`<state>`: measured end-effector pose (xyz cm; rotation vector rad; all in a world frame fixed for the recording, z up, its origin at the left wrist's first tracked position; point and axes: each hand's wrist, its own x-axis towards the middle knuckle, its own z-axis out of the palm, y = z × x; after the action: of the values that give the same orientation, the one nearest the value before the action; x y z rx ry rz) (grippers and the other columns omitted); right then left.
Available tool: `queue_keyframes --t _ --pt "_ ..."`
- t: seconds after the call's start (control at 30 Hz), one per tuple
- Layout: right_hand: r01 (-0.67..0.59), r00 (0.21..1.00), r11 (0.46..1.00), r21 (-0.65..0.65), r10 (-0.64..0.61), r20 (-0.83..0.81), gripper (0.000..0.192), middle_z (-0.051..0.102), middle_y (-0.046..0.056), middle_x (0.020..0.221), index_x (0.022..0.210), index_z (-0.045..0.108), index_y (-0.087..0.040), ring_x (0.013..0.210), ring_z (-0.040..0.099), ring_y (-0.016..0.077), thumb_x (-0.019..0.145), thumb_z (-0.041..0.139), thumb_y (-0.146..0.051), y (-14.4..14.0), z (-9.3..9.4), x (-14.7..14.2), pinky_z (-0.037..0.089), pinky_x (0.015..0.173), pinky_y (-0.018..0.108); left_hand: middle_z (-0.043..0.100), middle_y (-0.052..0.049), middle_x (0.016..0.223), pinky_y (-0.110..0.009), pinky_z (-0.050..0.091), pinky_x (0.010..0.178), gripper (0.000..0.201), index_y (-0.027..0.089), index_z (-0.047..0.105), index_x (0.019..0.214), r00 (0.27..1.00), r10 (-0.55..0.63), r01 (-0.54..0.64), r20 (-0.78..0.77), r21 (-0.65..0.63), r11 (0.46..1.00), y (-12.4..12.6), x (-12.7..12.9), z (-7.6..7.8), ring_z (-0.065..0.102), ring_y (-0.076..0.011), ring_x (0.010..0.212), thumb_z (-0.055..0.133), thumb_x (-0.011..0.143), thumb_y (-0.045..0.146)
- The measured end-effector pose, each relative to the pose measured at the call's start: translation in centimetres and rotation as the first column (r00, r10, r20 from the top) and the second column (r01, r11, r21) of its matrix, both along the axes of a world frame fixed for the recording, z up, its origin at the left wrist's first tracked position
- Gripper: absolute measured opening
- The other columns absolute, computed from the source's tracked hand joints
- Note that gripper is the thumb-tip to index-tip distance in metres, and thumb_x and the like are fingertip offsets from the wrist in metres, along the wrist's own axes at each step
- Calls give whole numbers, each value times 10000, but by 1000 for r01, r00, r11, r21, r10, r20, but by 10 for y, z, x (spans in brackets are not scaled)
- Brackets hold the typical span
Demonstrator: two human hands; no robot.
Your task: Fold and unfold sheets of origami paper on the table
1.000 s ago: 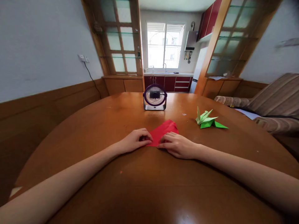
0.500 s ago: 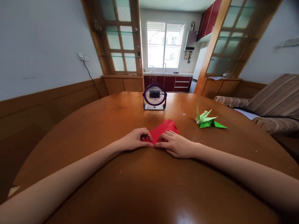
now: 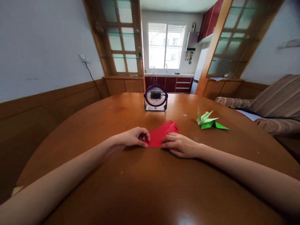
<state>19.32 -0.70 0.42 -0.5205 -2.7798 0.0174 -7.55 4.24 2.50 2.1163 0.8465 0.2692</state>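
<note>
A folded sheet of red paper (image 3: 157,135) lies on the table in front of me, its near edge running straight between my hands. My left hand (image 3: 136,137) grips the left end of that edge, thumb along the front and fingers curled over. At the right, my right hand (image 3: 180,145) has bent fingers pressed on the paper's near edge and covers its lower right corner. Some creases show at the paper's far right end. The fingertips hide parts of both near corners.
A small purple desk fan (image 3: 156,97) stands beyond the paper. To the right sits a green folded-paper crane (image 3: 209,121). All this rests on a round-edged wooden table (image 3: 140,184). A striped armchair (image 3: 278,103) stands at the far right.
My hands have moved apart along the near edge of the red paper, the left one leftward and the right one slightly rightward. More of the edge now shows between them.
</note>
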Motion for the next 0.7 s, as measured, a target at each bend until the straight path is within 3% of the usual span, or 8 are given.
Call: queue_keyframes --t 0.17,0.4,0.57,0.7 --pt "-64 996 997 -32 62 -65 313 647 122 1070 1104 645 -136 988 584 213 873 435 -107 1 1 5 492 874 367 563 2 795 -249 400 675 315 164 633 872 999 2 -4 54 36 999 -3 -4 -3 492 -132 734 762 692 388" --pt "-88 975 994 -71 71 -211 282 679 106 1003 1042 657 -151 933 622 189 852 456 -92 -1 -2 6 521 826 327 563 -38 959 -306 438 854 198 190 690 928 988 9 -54 155 290 955 -20 4 -18 551 -161 889 665 819 352" --pt "68 903 994 -84 -97 -418 233 675 102 964 1029 657 -156 904 627 186 894 469 -130 7 -3 14 518 811 327 588 -41 977 -318 433 864 174 233 724 937 998 -11 -23 61 533 846 -31 11 -20 555 -172 920 590 904 339" --pt "289 818 952 -103 -302 -490 227 672 100 958 1000 667 -164 893 629 204 890 470 -141 25 -6 32 513 792 351 629 -58 976 -327 428 834 228 228 721 984 998 -45 68 -50 712 699 -31 8 -18 563 -183 907 517 955 326"
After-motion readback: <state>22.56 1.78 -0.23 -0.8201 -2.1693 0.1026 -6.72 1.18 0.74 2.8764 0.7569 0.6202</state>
